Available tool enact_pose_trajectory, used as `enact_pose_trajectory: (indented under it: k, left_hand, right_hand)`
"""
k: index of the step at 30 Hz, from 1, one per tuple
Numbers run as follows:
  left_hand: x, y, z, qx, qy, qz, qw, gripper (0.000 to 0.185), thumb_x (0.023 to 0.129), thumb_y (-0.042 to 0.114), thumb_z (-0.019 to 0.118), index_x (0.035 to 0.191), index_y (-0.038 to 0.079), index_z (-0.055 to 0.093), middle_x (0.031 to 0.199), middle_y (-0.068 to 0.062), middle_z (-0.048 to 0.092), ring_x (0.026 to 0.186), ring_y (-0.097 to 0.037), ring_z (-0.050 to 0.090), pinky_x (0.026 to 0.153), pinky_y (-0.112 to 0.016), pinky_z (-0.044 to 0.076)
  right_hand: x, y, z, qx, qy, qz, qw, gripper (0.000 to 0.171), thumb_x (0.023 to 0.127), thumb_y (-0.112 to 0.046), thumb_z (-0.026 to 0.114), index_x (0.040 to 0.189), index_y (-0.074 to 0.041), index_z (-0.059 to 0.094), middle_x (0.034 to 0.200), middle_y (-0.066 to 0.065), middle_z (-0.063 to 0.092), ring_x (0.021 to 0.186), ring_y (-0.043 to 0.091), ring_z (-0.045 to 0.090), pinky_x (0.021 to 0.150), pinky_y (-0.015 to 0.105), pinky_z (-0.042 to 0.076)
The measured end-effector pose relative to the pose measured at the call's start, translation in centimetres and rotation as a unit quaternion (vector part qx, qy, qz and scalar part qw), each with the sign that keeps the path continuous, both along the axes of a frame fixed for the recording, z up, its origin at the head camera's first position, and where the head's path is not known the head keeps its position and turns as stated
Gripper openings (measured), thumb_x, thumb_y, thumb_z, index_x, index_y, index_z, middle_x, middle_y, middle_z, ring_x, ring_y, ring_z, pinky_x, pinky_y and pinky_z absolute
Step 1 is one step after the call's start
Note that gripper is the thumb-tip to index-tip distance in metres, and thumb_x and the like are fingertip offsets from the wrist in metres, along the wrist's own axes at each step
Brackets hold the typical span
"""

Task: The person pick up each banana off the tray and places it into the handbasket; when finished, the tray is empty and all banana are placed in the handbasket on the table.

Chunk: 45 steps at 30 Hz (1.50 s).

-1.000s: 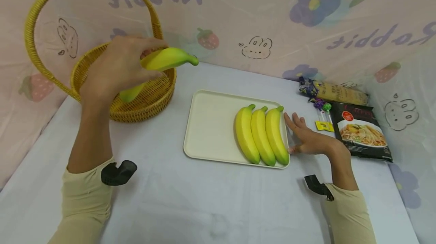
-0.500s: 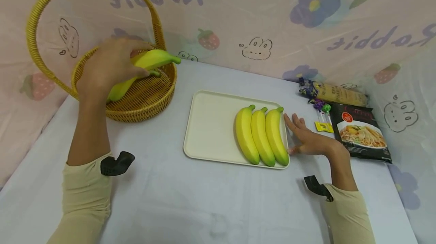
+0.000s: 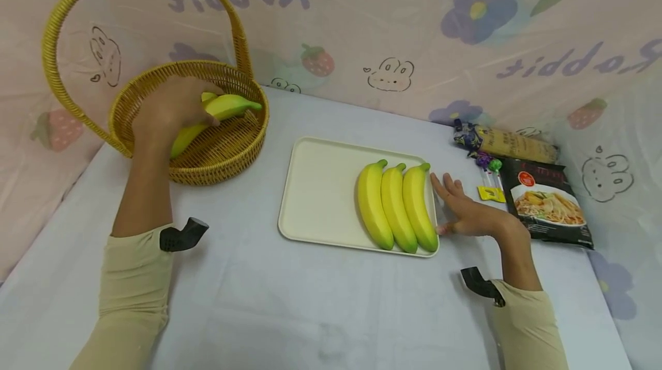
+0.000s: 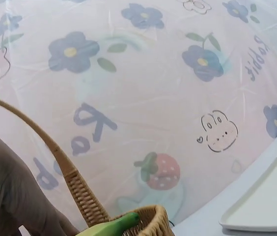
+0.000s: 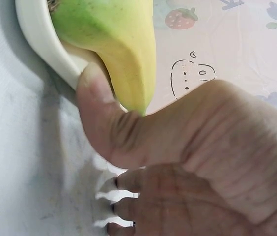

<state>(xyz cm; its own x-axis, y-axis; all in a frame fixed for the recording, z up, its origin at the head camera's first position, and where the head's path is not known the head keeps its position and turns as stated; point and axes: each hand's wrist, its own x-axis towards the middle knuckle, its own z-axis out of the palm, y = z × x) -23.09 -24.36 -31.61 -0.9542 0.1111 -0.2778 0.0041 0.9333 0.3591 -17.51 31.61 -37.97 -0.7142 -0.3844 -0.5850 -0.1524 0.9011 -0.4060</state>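
The fingers of the left hand are curled over the middle of a banana, gripping it low inside the wicker basket, its green tip pointing toward the tray and close to the woven floor. That banana is yellow through the body and shades to green at both ends, smooth and faintly glossy, with a gentle curve. To my eye it will be light and fairly firm, with a skin sleek enough to slide under a loose grip, so the thick middle where the hand already has it looks the sensible place to hold; the narrow ends would give less purchase. Across the bench, the right hand lies flat with its fingers straight and slightly spread beside the cream tray, the thumb touching the tray's rim next to the outermost of three bananas lined up side by side. Beyond that hand, near the patterned wall, sit a noodle packet, a long wrapped packet and some small sweets.
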Motion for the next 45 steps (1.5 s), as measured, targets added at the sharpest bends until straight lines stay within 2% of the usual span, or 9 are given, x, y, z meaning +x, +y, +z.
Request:
enact_pose_trajectory:
  k: [7,10,12,15,18,26,34,39,45]
  left_hand:
    - [-0.8,-0.2,-0.9,-0.029,-0.058,-0.003,0.9979,0.069,0.095,0.013,0.074,0.157,0.006,0.043,0.162,-0.039,0.025,0.139,-0.059,0.035,0.106,-0.073,0.041]
    - [-0.8,-0.2,-0.9,-0.032,-0.079,0.004,0.9964,0.072,0.095,0.013,0.075,0.158,0.008,0.041,0.164,-0.042,0.008,0.139,-0.065,0.034,0.103,-0.075,0.044]
    - [-0.7,-0.1,-0.9,-0.030,-0.084,0.008,0.9960,0.074,0.094,0.013,0.075,0.158,0.009,0.039,0.163,-0.044,0.006,0.131,-0.064,0.042,0.097,-0.073,0.048]
    - [-0.6,0.1,-1.0,-0.025,-0.082,0.018,0.9961,0.076,0.093,0.011,0.076,0.158,0.010,0.037,0.162,-0.044,0.009,0.117,-0.055,0.050,0.089,-0.067,0.052]
    - [-0.4,0.2,-1.1,-0.022,-0.073,0.030,0.9966,0.074,0.091,0.008,0.078,0.153,0.008,0.038,0.159,-0.043,0.018,0.106,-0.049,0.050,0.082,-0.061,0.053]
    - [-0.3,0.3,-1.2,-0.031,-0.060,0.029,0.9973,0.063,0.090,0.009,0.080,0.140,0.002,0.043,0.150,-0.041,0.030,0.103,-0.045,0.050,0.080,-0.057,0.052]
    - [-0.2,0.1,-1.3,-0.051,-0.058,0.008,0.9969,0.060,0.089,0.013,0.082,0.136,-0.001,0.047,0.143,-0.039,0.042,0.111,-0.046,0.054,0.086,-0.058,0.053]
    - [-0.2,0.1,-1.3,-0.054,-0.063,0.003,0.9965,0.055,0.090,0.009,0.077,0.135,-0.003,0.048,0.140,-0.036,0.051,0.114,-0.044,0.056,0.087,-0.056,0.052]
    - [0.1,0.4,-1.7,-0.033,-0.063,0.016,0.9973,0.049,0.092,0.002,0.069,0.136,-0.003,0.047,0.135,-0.035,0.053,0.106,-0.041,0.053,0.081,-0.052,0.051]
  right_hand:
    - [0.1,0.2,0.2,-0.006,0.002,-0.003,1.000,0.129,0.085,-0.043,0.081,0.167,-0.013,-0.014,0.167,0.032,-0.027,0.151,0.062,-0.024,0.117,0.081,-0.004]
    - [0.3,0.2,0.2,-0.006,0.001,-0.004,1.000,0.130,0.084,-0.045,0.081,0.167,-0.013,-0.014,0.166,0.033,-0.027,0.150,0.062,-0.024,0.117,0.081,-0.004]
    - [0.3,0.2,0.3,-0.006,0.003,-0.002,1.000,0.130,0.084,-0.046,0.081,0.167,-0.013,-0.014,0.166,0.033,-0.026,0.150,0.062,-0.023,0.117,0.081,-0.003]
    - [0.2,0.2,0.4,-0.006,0.006,0.002,1.000,0.131,0.084,-0.046,0.082,0.166,-0.012,-0.014,0.166,0.034,-0.026,0.150,0.063,-0.023,0.118,0.081,-0.003]
    - [0.1,0.1,0.5,-0.009,0.003,0.001,1.000,0.130,0.084,-0.045,0.081,0.167,-0.012,-0.014,0.166,0.033,-0.027,0.150,0.062,-0.024,0.118,0.081,-0.004]
    - [0.0,0.1,0.5,-0.012,0.006,-0.002,1.000,0.128,0.085,-0.041,0.081,0.167,-0.011,-0.013,0.166,0.033,-0.027,0.150,0.061,-0.025,0.118,0.081,-0.005]
    - [-0.2,0.1,0.2,-0.005,0.001,0.000,1.000,0.126,0.087,-0.043,0.079,0.167,-0.013,-0.014,0.167,0.033,-0.027,0.151,0.060,-0.026,0.118,0.081,-0.005]
    - [0.0,0.1,0.2,-0.003,-0.001,-0.003,1.000,0.126,0.086,-0.043,0.079,0.167,-0.013,-0.014,0.167,0.032,-0.027,0.151,0.059,-0.026,0.118,0.080,-0.006]
    - [0.2,0.1,0.0,-0.003,-0.001,-0.005,1.000,0.126,0.087,-0.042,0.080,0.167,-0.013,-0.013,0.167,0.032,-0.027,0.151,0.060,-0.025,0.118,0.080,-0.006]
